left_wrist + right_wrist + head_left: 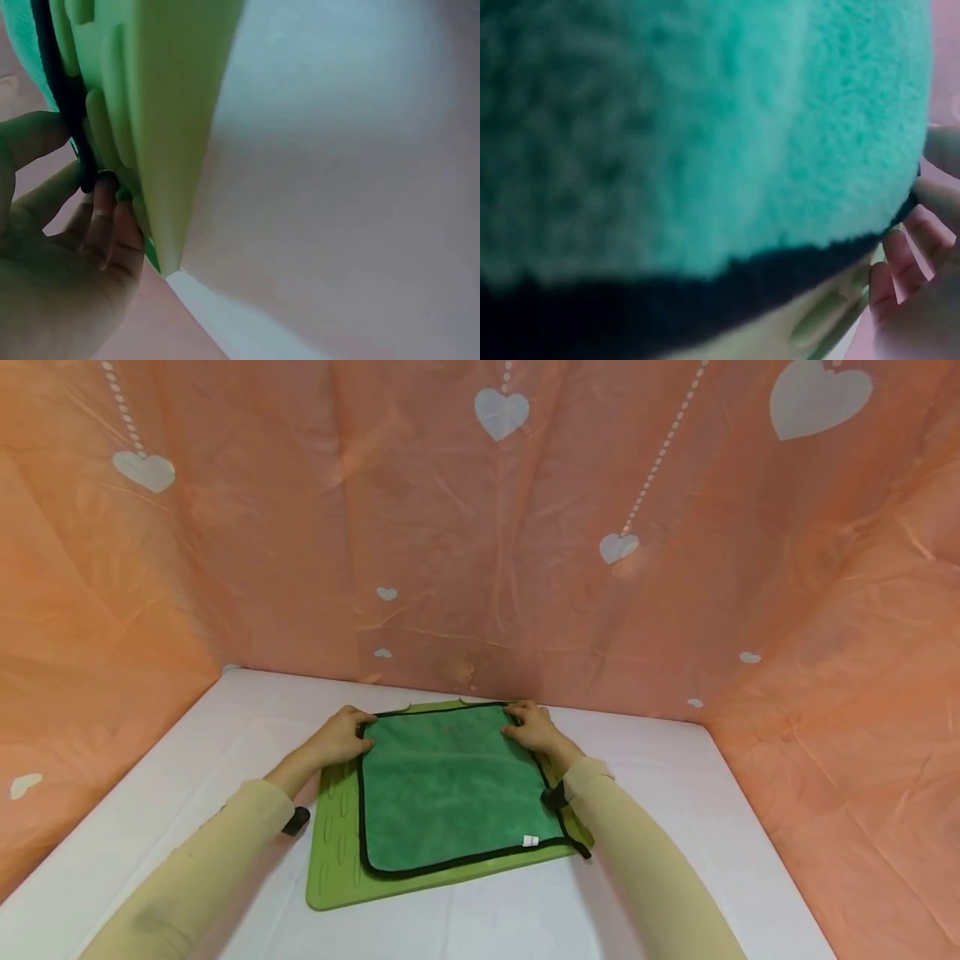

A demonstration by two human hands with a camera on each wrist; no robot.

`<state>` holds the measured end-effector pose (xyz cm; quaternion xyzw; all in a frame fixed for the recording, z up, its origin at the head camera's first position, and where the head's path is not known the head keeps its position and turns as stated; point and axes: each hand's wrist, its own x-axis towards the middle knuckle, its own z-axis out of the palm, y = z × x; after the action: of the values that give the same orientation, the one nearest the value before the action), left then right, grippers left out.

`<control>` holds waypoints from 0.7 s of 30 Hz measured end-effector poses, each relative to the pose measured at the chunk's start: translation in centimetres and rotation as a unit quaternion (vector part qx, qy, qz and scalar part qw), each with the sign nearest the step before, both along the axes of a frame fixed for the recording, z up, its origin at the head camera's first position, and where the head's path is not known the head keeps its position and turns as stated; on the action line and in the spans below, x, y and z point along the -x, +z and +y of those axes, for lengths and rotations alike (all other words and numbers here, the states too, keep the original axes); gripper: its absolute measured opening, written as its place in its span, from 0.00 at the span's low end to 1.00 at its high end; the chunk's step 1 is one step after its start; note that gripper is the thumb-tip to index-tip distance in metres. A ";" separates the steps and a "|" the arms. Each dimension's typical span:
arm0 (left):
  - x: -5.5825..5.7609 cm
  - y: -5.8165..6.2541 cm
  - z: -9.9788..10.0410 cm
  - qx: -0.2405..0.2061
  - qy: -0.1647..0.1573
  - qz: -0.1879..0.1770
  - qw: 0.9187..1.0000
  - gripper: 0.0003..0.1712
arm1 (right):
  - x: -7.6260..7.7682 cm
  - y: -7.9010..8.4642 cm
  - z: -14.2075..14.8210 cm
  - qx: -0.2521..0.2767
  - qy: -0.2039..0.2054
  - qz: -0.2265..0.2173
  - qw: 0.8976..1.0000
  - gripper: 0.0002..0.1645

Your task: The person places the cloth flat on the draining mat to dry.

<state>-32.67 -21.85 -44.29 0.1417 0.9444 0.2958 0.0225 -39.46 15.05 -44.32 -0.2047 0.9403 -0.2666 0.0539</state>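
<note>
A green plush cloth [457,785] with a black border lies spread over a lime-green ribbed mat [335,868]. My left hand [341,737] pinches the cloth's far left corner; in the left wrist view, thumb and fingers of that hand [71,262] meet at the black border [66,97], its other fingers against the mat's ribs. At the far right corner my right hand [534,727] pinches the border between thumb and fingers, also seen in the right wrist view on the fluffy cloth [840,135]. A small white tag [531,841] shows near the cloth's front right corner.
The mat lies askew on a white-covered table [420,935], its far edge near the back wall. Orange curtains [465,527] with white hearts enclose the back and both sides. A black strap end [297,821] sticks out at the left sleeve, another [555,797] at the right.
</note>
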 end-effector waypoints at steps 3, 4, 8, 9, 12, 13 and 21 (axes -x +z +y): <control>-0.4 0.0 0.3 0.006 -0.004 0.004 1.000 0.29 | -0.6 0.1 0.2 0.001 -0.002 0.000 1.000 0.32; -0.6 0.1 0.4 0.008 -0.003 0.011 1.000 0.29 | -0.9 0.2 0.3 0.002 0.003 0.003 1.000 0.32; -1.8 0.4 0.9 0.028 -0.005 0.064 0.998 0.30 | -2.4 0.9 0.8 -0.002 0.036 0.021 0.999 0.34; -2.3 0.5 1.1 0.039 -0.009 0.080 0.996 0.31 | -2.8 1.1 1.0 -0.006 0.046 0.026 0.999 0.35; -3.6 0.9 2.1 0.070 -0.037 0.121 0.989 0.33 | -4.1 1.5 1.7 -0.024 0.068 0.030 0.997 0.37; -4.0 1.0 2.5 0.080 -0.053 0.134 0.986 0.34 | -4.6 1.6 1.9 -0.033 0.074 0.030 0.996 0.37; -6.8 0.8 5.0 0.156 -0.165 0.097 0.969 0.45 | -8.7 1.8 2.6 -0.091 0.151 0.022 0.984 0.43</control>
<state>-25.91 -16.83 -43.52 0.3185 0.9401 0.1214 0.0015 -30.73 17.66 -42.54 -0.3441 0.9201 -0.1637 0.0907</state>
